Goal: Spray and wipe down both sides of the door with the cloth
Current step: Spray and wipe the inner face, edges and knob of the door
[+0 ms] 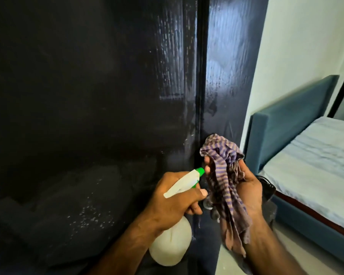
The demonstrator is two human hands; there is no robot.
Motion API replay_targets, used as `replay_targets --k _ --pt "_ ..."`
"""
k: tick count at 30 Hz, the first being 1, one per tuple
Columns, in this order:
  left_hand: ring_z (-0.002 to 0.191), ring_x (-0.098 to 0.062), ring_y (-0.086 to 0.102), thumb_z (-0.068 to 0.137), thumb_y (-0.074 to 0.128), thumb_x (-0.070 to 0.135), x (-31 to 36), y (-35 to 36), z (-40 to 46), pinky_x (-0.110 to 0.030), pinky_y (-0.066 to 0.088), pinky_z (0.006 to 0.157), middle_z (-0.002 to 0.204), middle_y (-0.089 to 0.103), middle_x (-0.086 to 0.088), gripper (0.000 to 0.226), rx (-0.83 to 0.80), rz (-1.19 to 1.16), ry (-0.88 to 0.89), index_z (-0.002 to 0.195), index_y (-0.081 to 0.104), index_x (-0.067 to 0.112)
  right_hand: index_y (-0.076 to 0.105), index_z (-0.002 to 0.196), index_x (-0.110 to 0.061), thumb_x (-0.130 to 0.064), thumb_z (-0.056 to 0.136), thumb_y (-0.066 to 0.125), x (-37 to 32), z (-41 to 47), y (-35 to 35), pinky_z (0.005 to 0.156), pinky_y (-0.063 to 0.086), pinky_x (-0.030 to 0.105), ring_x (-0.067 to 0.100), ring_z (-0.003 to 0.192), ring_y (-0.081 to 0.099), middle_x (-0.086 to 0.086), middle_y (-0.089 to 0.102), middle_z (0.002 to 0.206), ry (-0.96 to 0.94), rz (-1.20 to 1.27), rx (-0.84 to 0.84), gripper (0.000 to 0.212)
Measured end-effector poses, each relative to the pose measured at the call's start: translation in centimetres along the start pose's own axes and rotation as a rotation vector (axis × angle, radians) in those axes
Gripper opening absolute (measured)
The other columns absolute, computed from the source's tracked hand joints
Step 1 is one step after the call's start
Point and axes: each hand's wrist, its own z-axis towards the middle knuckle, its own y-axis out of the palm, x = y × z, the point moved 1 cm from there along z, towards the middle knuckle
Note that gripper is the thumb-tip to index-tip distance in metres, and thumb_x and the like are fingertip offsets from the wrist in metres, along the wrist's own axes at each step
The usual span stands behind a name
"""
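A dark glossy door (99,96) fills the left and middle of the head view, with spray droplets low on it and wet streaks higher up. My left hand (173,199) grips a white spray bottle (171,247) with a green nozzle, pointed toward the door's edge. My right hand (246,187) holds a bunched purple-and-tan striped cloth (224,167) just right of the nozzle, close to the door's edge; the cloth hangs down over my wrist.
A narrower dark panel (232,62) stands right of a vertical seam. A blue upholstered bed (282,124) with a pale mattress sits at the right, against a light wall (298,40). Pale floor (226,262) shows below.
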Motion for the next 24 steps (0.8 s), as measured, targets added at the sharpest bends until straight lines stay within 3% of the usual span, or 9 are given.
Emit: replay_targets --k 4,6,8,10,14,17,19,21,24 --pt "0.060 -0.026 0.067 0.079 0.078 0.028 -1.7 3.0 1.1 -0.034 0.056 0.060 0.061 0.067 -0.010 0.025 -0.061 0.056 -0.083 0.093 0.068 0.009 0.087 0.081 -0.010 -0.014 0.116 0.034 -1.4 -0.8 -0.5 0.056 0.062 0.029 0.021 0.069 0.078 0.010 0.082 0.086 -0.252 0.013 0.101 0.064" --pt "0.055 -0.025 0.065 0.075 0.076 0.025 -2.5 4.1 1.2 -0.034 0.053 0.057 0.058 0.065 -0.006 0.024 -0.078 0.074 -0.117 0.094 0.067 0.014 0.086 0.097 -0.007 -0.006 0.114 0.036 -2.3 -0.3 -1.0 0.069 0.066 0.032 0.021 0.082 0.081 0.011 0.083 0.094 -0.335 -0.006 0.163 0.053" --pt "0.057 -0.022 0.064 0.074 0.072 0.027 -3.3 5.0 1.4 -0.035 0.054 0.058 0.059 0.064 -0.005 0.015 -0.102 0.110 -0.126 0.087 0.065 0.024 0.084 0.111 -0.009 -0.020 0.104 0.056 -3.0 0.3 -1.7 0.083 0.067 0.049 0.035 0.097 0.079 0.020 0.078 0.118 -0.288 -0.008 0.159 0.031" --pt "0.062 -0.020 0.067 0.075 0.074 0.033 -3.7 5.3 1.6 -0.031 0.058 0.062 0.064 0.068 -0.003 0.021 -0.093 0.119 -0.135 0.093 0.068 0.024 0.079 0.126 -0.007 -0.041 0.092 0.067 -3.5 0.6 -2.4 0.079 0.067 0.047 0.036 0.093 0.078 0.022 0.076 0.124 -0.178 0.045 0.139 0.049" --pt "0.060 -0.020 0.070 0.072 0.078 0.030 -4.3 5.3 2.0 -0.026 0.056 0.058 0.065 0.071 -0.007 0.042 -0.009 0.012 -0.154 0.110 0.066 0.017 0.075 0.134 -0.009 -0.055 0.104 0.053 -4.2 0.7 -2.7 0.065 0.066 0.036 0.028 0.082 0.074 0.017 0.074 0.124 -0.062 0.095 0.074 0.059" --pt "0.054 -0.022 0.066 0.069 0.079 0.034 -3.4 4.8 2.3 -0.029 0.056 0.059 0.058 0.067 -0.008 0.056 0.048 -0.063 -0.144 0.110 0.065 -0.001 0.084 0.116 -0.016 -0.051 0.106 0.051 -4.0 0.6 -1.9 0.083 0.067 0.040 0.028 0.095 0.079 0.010 0.079 0.122 -0.154 0.025 0.099 0.050" --pt "0.053 -0.026 0.066 0.065 0.080 0.043 -2.3 3.7 2.7 -0.031 0.056 0.057 0.058 0.067 -0.011 0.067 0.116 -0.103 -0.093 0.102 0.064 -0.010 0.081 0.123 -0.034 -0.041 0.106 0.053 -3.8 0.4 -0.5 0.107 0.057 0.043 0.013 0.116 0.073 -0.009 0.077 0.126 -0.477 -0.288 0.136 0.034" --pt "0.052 -0.034 0.064 0.063 0.080 0.042 -0.5 2.1 2.8 -0.031 0.050 0.051 0.056 0.062 -0.018 0.070 0.223 -0.176 -0.054 0.099 0.060 -0.014 0.074 0.122 -0.036 -0.029 0.108 0.048 -4.2 0.9 1.8 0.107 0.050 0.033 -0.002 0.115 0.064 -0.023 0.072 0.120 -0.959 -0.752 0.155 0.030" --pt "0.051 -0.038 0.061 0.073 0.078 0.026 1.9 -0.3 2.9 -0.034 0.045 0.052 0.055 0.055 -0.023 0.039 0.287 -0.168 0.026 0.083 0.063 -0.008 0.070 0.123 -0.005 -0.011 0.104 0.052 -4.2 3.1 7.2 0.110 0.043 0.034 0.018 0.126 0.061 0.009 0.067 0.132 -1.447 -0.982 -0.052 0.027"
